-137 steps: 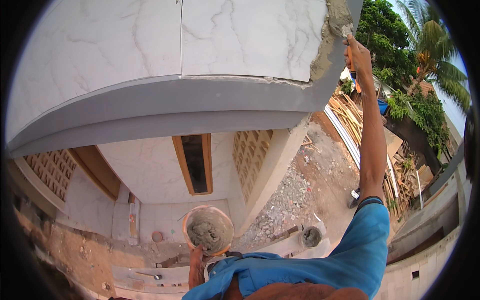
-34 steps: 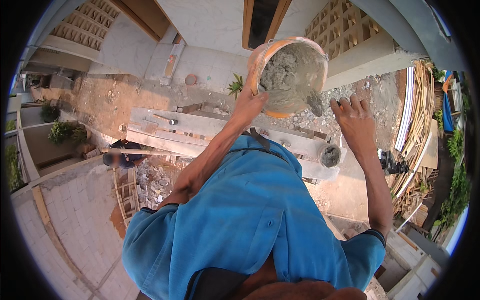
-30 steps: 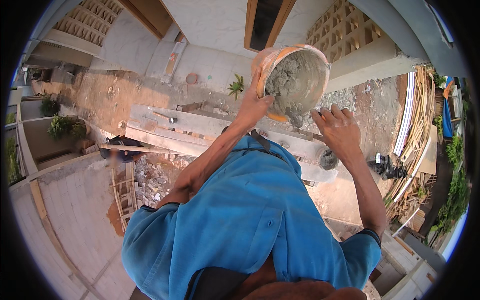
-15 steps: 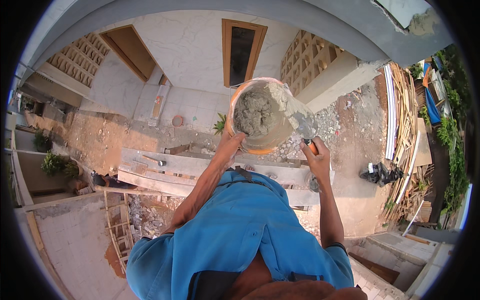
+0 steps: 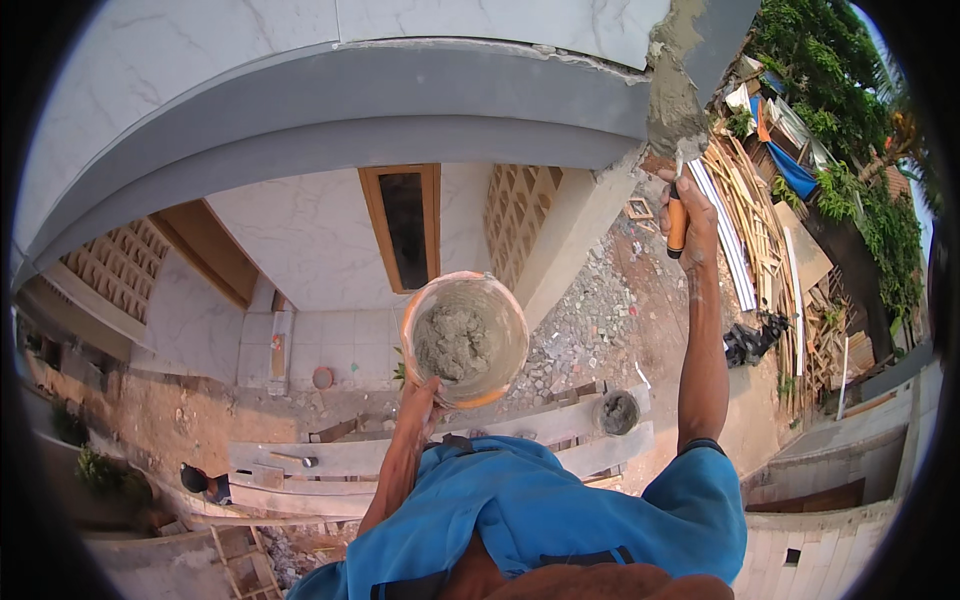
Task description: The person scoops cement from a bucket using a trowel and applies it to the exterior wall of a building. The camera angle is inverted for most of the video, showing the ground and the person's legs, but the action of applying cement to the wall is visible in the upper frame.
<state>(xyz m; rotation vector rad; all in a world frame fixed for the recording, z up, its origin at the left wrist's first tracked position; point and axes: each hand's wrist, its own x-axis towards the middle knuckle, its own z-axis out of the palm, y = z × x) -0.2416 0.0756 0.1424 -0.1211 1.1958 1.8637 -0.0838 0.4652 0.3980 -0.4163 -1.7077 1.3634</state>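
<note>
My left hand [image 5: 418, 402] grips the near-left rim of an orange-edged bucket [image 5: 505, 335], held up in front of my waist. Wet grey mortar [image 5: 452, 338] lies inside it. High on the right, my right hand [image 5: 697, 218] is closed around the orange and black handle of a trowel [image 5: 677, 222]. Its blade points up at the grey wall edge, where fresh mortar [image 5: 678, 85] covers the corner beside white marbled tiles [image 5: 490, 25]. Blade and mortar merge in colour, so the blade's outline is hard to make out.
Below me run scaffold planks [image 5: 330, 465] bearing a hammer [image 5: 296, 459] and a small mortar-filled pail [image 5: 617, 412]. Rubble [image 5: 585, 310] covers the ground far below. Stacked timber [image 5: 755, 215] lies to the right. A grey beam [image 5: 400, 120] juts out ahead.
My right hand has lifted the mortar-laden trowel from the bucket to the upper right wall corner. The bucket sits lower in view, still in my left hand, and the view has tilted upward.
</note>
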